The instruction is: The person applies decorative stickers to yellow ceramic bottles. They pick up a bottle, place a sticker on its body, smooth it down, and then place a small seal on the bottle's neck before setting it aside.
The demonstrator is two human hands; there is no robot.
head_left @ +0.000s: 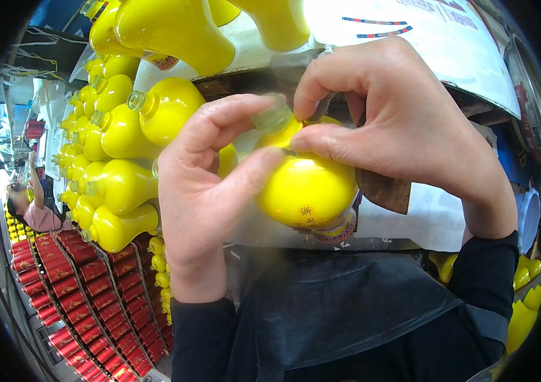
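In front of me is a glossy yellow bottle (309, 184) with a round body, a clear glass mouth and a patterned band low down. My left hand (203, 184) is closed on its neck, the index finger at the glass mouth and the thumb on the yellow shoulder. My right hand (385, 108) pinches at the other side of the neck, thumb and index finger touching the bottle. A tiny dark sliver shows by the right thumb tip; what those fingers hold is mostly hidden. Two narrow dark patterned strips (382, 28) lie on a white sheet (455, 54) beyond my right hand.
Many yellow bottles (118, 184) are stacked at the left, with larger ones (175, 32) at the far edge. Rows of red cylinders (86, 293) fill the lower left. A person in pink (44, 216) is in the left background. A pale tub (527, 219) stands by my right elbow.
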